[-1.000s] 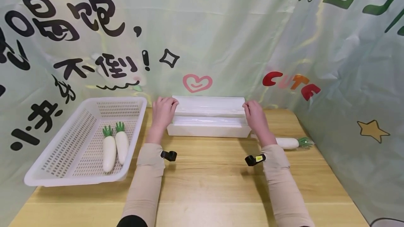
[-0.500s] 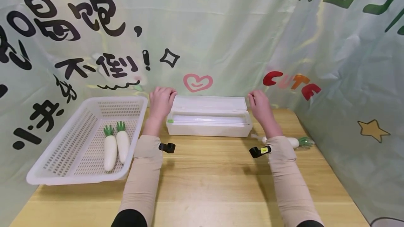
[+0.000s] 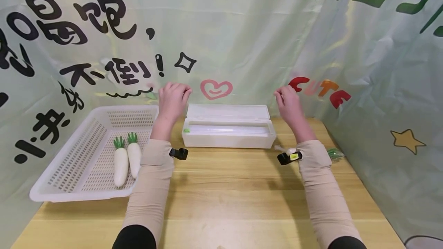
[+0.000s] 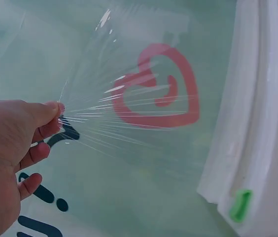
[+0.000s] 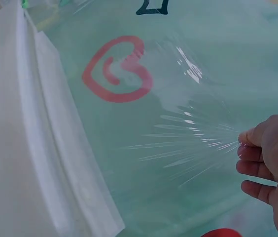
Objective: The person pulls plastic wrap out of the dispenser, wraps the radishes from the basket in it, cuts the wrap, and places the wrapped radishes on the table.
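Note:
Clear cling film (image 4: pixel 129 111) is stretched between my two hands, wrinkles fanning out from each pinch point. My left hand (image 3: pixel 173 101) pinches one corner between thumb and forefinger. At the opposite corner, my right hand (image 3: pixel 290 107) does the same, its other fingers curled loosely. Both hands are raised above and to either side of the white cling film dispenser (image 3: pixel 228 141), which sits at the back of the table with its lid (image 3: pixel 228 111) tipped back. A green piece (image 4: pixel 241 206) shows at the dispenser's left end. The film is barely visible in the head view.
To the left, a white perforated basket (image 3: pixel 83 198) holds two white radishes (image 3: pixel 120 167) with green tops. Another radish's green top (image 3: pixel 335 154) shows past my right forearm, which hides most of its body. A printed cloth (image 3: pixel 242 41) hangs behind the wooden table (image 3: pixel 221 195).
Both hands have risen from the dispenser's lid and spread slightly apart, drawing the film upward. The dispenser stays in place, and my right forearm now covers more of the radish on the right.

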Demonstrator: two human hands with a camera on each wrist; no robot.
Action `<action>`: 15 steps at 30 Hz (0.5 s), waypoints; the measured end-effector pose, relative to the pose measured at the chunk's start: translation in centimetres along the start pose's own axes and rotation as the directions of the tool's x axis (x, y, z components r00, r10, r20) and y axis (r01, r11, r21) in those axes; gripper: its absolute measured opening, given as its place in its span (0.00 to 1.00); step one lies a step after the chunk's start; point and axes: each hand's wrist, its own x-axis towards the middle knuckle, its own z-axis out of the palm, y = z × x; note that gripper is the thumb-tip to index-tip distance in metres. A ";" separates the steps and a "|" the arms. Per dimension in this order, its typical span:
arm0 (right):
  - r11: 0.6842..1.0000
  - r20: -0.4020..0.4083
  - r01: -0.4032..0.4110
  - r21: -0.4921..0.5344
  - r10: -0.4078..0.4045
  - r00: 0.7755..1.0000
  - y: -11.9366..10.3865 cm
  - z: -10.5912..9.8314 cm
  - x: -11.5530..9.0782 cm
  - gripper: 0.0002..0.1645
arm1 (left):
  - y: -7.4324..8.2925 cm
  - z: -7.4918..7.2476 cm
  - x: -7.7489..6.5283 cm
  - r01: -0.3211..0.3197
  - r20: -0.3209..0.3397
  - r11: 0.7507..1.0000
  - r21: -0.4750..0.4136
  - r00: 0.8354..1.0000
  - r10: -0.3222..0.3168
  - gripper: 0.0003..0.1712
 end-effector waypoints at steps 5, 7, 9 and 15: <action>0.999 -0.020 0.036 0.005 -0.036 0.999 -0.5 -0.9 0.6 0.15 | 0.3 -0.9 0.4 -0.036 -0.036 0.999 0.011 0.999 0.037 0.16; 0.999 -0.027 0.041 0.006 -0.041 0.999 -0.7 -1.2 0.8 0.15 | 0.5 -1.2 0.6 -0.051 -0.055 0.999 0.017 0.997 0.052 0.15; 0.999 -0.035 0.045 0.008 -0.045 0.998 -1.0 -1.5 1.0 0.15 | 0.6 -1.5 0.8 -0.062 -0.072 0.998 0.026 0.995 0.063 0.15; 0.997 -0.083 0.075 0.011 -0.074 0.994 -1.8 -2.4 1.8 0.14 | 1.2 -2.8 1.6 -0.085 -0.107 0.995 0.045 0.990 0.089 0.14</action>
